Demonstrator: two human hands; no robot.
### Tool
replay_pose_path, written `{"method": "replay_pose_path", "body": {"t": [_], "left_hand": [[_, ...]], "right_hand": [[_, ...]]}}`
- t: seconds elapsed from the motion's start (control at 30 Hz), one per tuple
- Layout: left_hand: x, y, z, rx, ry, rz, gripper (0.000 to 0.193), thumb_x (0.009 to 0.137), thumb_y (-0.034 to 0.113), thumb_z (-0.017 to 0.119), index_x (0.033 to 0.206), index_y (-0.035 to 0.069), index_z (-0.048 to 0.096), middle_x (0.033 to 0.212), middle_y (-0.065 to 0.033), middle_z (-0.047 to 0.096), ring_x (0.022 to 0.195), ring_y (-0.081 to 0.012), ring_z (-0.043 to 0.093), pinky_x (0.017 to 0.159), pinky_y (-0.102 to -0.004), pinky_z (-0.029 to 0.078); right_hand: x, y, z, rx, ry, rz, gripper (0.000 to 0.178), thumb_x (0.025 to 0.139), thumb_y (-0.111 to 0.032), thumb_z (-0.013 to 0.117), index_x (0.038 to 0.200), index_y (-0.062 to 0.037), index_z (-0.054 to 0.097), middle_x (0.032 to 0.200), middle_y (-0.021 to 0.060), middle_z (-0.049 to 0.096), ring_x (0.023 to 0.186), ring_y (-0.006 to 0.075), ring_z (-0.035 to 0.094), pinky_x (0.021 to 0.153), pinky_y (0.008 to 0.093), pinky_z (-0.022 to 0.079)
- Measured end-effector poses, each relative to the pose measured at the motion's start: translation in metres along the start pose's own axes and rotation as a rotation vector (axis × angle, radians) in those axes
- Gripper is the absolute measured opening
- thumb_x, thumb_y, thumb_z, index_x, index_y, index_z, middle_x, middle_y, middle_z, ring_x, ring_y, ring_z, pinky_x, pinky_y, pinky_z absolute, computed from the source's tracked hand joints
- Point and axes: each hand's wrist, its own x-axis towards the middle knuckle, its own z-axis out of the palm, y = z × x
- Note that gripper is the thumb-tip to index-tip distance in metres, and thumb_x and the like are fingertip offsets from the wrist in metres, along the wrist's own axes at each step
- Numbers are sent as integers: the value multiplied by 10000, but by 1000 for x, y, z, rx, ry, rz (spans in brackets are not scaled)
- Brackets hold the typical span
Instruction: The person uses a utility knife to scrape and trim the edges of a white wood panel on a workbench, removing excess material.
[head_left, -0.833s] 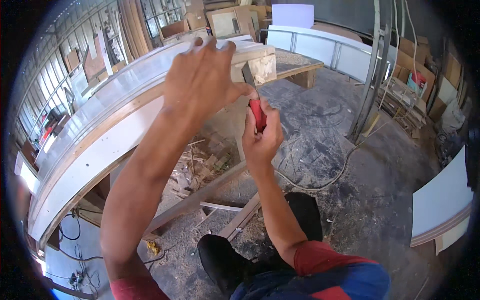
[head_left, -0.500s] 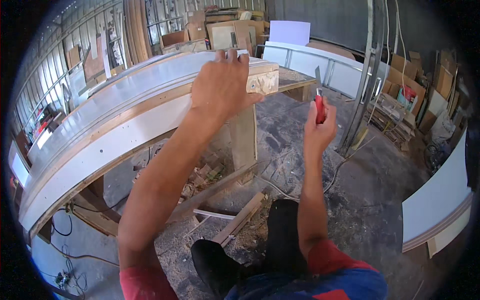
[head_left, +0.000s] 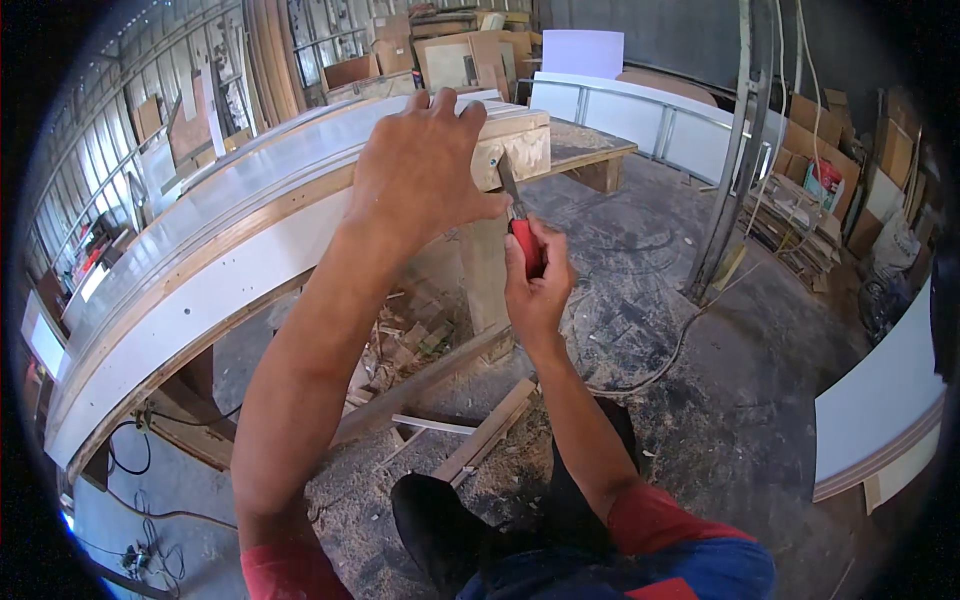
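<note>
A long white panel (head_left: 200, 300) with wooden edging lies across the bench, its near end cut square. Over that end, my left hand (head_left: 415, 165) grips the top edge with fingers bent across it and the thumb sticking out to the right. My right hand (head_left: 540, 285) is closed round the red handle of a utility knife (head_left: 525, 248). The knife's metal blade points up and meets the pale, patchy end block (head_left: 530, 152) of the panel, close to a small dark screw or hole. The blade's tip lies against the block's face, just right of my left thumb.
A wooden bench top (head_left: 580, 150) extends behind the panel. On the floor lie a wood strip (head_left: 488, 430), sawdust and offcuts. A metal post (head_left: 735, 170) stands to the right, with a cable (head_left: 660, 370) near its foot. Another white panel (head_left: 875, 410) leans at far right.
My right hand has brought the knife left and slightly down, from beside the bench onto the panel's end. My left hand has slid a little left along the panel's edge.
</note>
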Motion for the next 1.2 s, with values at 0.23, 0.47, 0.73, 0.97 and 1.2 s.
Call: {"method": "replay_pose_path", "body": {"t": [0.23, 0.47, 0.73, 0.97, 1.2], "left_hand": [[-1, -3, 3, -12, 66, 22, 868, 654, 598, 840, 1305, 63, 633, 1154, -180, 664, 1129, -354, 658, 893, -469, 567], [-1, -1, 7, 13, 123, 11, 792, 689, 619, 799, 1235, 56, 682, 1125, -201, 676, 1122, -358, 662, 882, -482, 561], [-1, 0, 12, 0, 152, -22, 696, 702, 562, 830, 1200, 90, 711, 1107, -175, 693, 1102, -334, 672, 866, -463, 573], [2, 3, 14, 47, 175, -35, 693, 702, 588, 821, 1175, 92, 718, 1134, -166, 692, 1083, -317, 681, 835, -444, 588], [0, -4, 11, 32, 147, 41, 718, 727, 578, 785, 1198, 49, 668, 1133, -170, 660, 1064, -340, 676, 825, -463, 582]], "right_hand": [[3, 2, -7, 6, -76, -19, 275, 922, -79, 731, 1153, 38, 637, 1016, 233, 704, 860, 300, 714, 758, 351, 550], [11, -2, -5, -86, -35, -50, 280, 903, -74, 737, 1155, 13, 651, 995, 219, 700, 848, 354, 719, 725, 377, 558], [19, -11, -10, -257, -4, -99, 335, 875, -93, 753, 1196, -40, 670, 904, 159, 655, 754, 373, 673, 640, 402, 530], [41, 3, -40, -481, -4, -275, 369, 816, -83, 792, 1174, -62, 707, 857, 115, 633, 705, 285, 647, 612, 371, 516], [31, 13, -34, -111, 43, -116, 289, 854, -50, 791, 1122, -1, 696, 937, 160, 692, 766, 254, 681, 667, 323, 527]]}}
